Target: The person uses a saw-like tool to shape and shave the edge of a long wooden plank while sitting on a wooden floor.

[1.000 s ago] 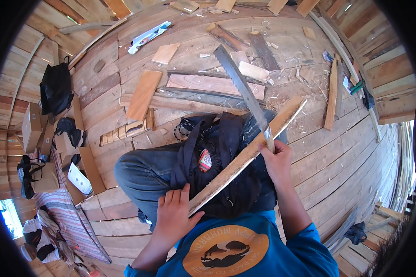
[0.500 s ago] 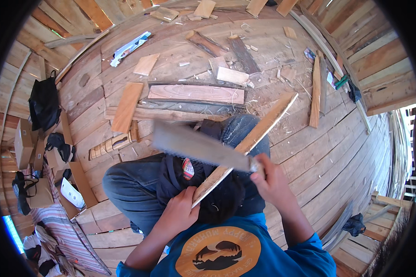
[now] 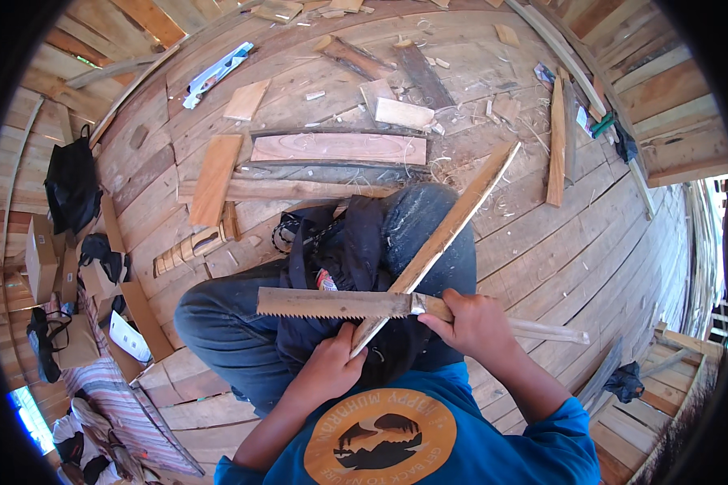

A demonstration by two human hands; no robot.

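A long narrow wooden strip slants across my lap, running from near my belly to beyond my right knee. My left hand is closed around its near end. In my right hand is the wooden handle of a handsaw, whose pale grip end sticks out to the right. The saw's blade lies level across the strip, teeth toward me, its tip pointing left over my left thigh. Whether the teeth touch the wood I cannot tell. Dark cloth is bunched in my lap under the strip.
Ahead on the plank floor lie a pinkish board, a short brown board, bark-edged pieces and shavings. At left stand open cardboard boxes and a black bag. A long plank lies at right.
The saw, raised and blurred before, has come down and toward me, and its blade is now level across the strip near my left hand. My right hand has moved slightly nearer.
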